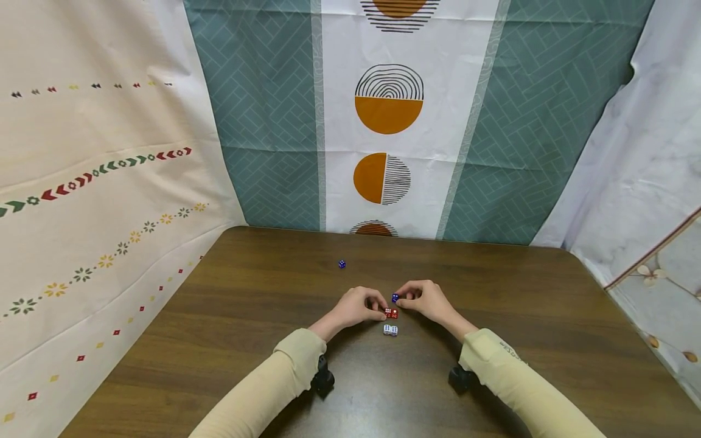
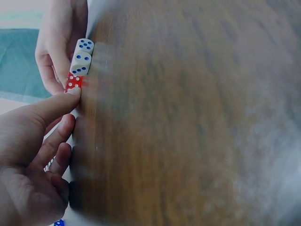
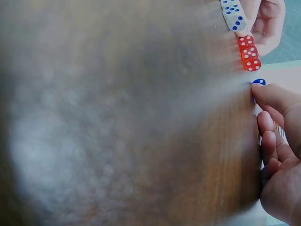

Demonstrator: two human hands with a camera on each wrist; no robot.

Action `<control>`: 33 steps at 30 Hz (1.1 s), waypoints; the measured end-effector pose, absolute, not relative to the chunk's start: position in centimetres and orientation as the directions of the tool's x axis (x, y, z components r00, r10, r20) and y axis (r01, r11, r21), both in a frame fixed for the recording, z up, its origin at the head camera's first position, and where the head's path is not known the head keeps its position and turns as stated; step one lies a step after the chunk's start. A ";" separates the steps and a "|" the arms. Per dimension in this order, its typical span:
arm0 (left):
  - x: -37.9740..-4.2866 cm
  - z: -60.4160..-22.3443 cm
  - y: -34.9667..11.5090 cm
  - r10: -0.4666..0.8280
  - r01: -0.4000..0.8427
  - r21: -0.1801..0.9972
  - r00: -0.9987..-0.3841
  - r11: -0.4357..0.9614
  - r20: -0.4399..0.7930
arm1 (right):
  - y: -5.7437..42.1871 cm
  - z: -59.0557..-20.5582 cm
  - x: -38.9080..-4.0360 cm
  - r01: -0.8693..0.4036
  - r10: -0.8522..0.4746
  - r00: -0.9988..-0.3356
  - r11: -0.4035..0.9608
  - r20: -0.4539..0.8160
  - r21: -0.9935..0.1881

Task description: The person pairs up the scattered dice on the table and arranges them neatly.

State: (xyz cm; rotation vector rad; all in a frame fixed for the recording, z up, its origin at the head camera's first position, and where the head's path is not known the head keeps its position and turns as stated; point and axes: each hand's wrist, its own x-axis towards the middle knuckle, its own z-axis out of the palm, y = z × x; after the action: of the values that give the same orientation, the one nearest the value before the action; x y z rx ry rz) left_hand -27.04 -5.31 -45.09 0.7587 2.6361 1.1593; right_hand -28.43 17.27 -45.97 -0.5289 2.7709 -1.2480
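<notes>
My right hand (image 1: 429, 301) pinches a blue die (image 1: 395, 297) between thumb and fingers, just behind a pair of red dice (image 1: 391, 313). In the right wrist view, the thumb covers much of this blue die (image 3: 258, 82). My left hand (image 1: 356, 305) has its thumb and index finger at the left red die, gripping it by the side. The two red dice sit side by side, as the right wrist view shows. Closer to me lie two white dice (image 1: 390, 330) with blue pips, also side by side.
Farther back on the brown wooden table (image 1: 263, 280) lies another blue die (image 1: 342, 264), left of the hands. A patterned cloth (image 1: 274, 121) hangs behind the table's back edge, with light cloths at both sides.
</notes>
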 end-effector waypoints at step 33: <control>-29.9 -44.7 -8.6 0.602 0.482 0.669 -0.796 0.566 0.064 | 17.1 -45.8 -28.4 -0.269 -0.324 -0.943 0.607 0.077 -0.748</control>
State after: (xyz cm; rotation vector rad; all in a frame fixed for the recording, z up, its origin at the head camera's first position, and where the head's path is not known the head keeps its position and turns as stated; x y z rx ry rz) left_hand -29.94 -8.61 -44.69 0.9174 2.6252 1.0423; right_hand -28.41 17.11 -45.78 -0.5095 2.7562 -1.2661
